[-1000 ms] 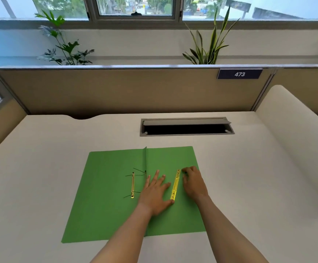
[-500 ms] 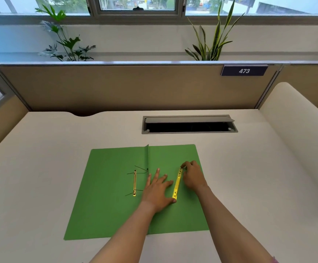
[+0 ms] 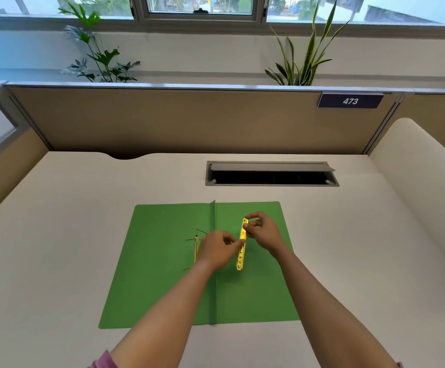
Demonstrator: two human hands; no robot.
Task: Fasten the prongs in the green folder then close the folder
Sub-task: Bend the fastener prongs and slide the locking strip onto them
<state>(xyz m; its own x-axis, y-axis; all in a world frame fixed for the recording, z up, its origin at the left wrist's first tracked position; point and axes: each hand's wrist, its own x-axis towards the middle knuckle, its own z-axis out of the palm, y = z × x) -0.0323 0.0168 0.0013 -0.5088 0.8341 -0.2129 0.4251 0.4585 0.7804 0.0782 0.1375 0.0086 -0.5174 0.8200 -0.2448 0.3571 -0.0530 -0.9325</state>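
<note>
The green folder [image 3: 149, 261] lies open and flat on the desk, its spine fold running down the middle. On its left half sits a thin brass fastener base [image 3: 195, 251] with thin dark prongs sticking out at both ends. A yellow metal fastener bar [image 3: 241, 251] is over the right half, lifted at its far end. My right hand [image 3: 265, 232] pinches the bar's far end between thumb and fingers. My left hand [image 3: 217, 251] has curled fingers touching the bar's middle from the left and hides part of the spine and the prongs.
A grey cable slot [image 3: 271, 173] with a raised lid is set in the desk behind the folder. Tan partition walls [image 3: 189, 120] enclose the desk at the back and left, with a "473" plate [image 3: 350, 101]. A rounded cream divider [image 3: 423, 187] rises at the right.
The yellow bar lay flat on the folder under my right fingertips; now both hands hold it and its far end is raised. My left hand went from flat and spread to curled.
</note>
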